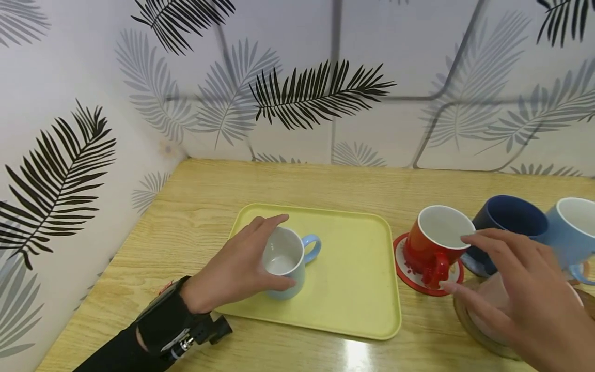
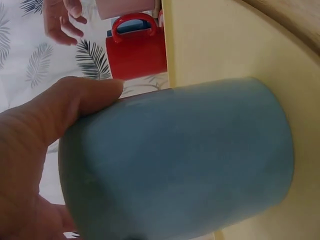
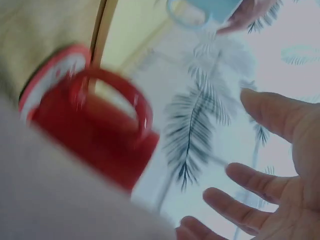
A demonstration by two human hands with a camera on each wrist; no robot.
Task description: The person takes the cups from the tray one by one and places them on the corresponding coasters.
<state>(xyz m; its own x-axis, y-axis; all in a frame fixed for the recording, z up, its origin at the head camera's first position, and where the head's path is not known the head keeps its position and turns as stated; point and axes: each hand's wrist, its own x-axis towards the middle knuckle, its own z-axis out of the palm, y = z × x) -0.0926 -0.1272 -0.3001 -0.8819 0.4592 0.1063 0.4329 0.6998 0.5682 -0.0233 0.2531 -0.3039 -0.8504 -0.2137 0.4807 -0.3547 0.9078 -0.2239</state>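
A light blue mug (image 1: 297, 284) stands on a yellow tray (image 1: 348, 289), its handle turned away to the right. My left hand (image 1: 237, 266) grips it near the rim, thumb on the near side and fingers round the far side. In the left wrist view, the mug's blue side (image 2: 185, 155) fills the middle, with the thumb lying along its rim. My right hand (image 1: 525, 289) is spread beside a red mug (image 1: 416, 250), holding nothing. That mug sits on a red-rimmed coaster (image 1: 434, 292). The right wrist view shows loose, parted fingers (image 3: 245, 212) apart from the red mug's handle (image 3: 125, 90).
Right of the red mug stand a navy mug (image 1: 509, 217) and another blue mug (image 1: 564, 240). A pale pink mug (image 1: 488, 297) on a round wooden coaster (image 1: 469, 320) lies partly hidden below my right hand. A leaf-patterned wall covering (image 1: 297, 139) borders the wooden table (image 1: 209, 181).
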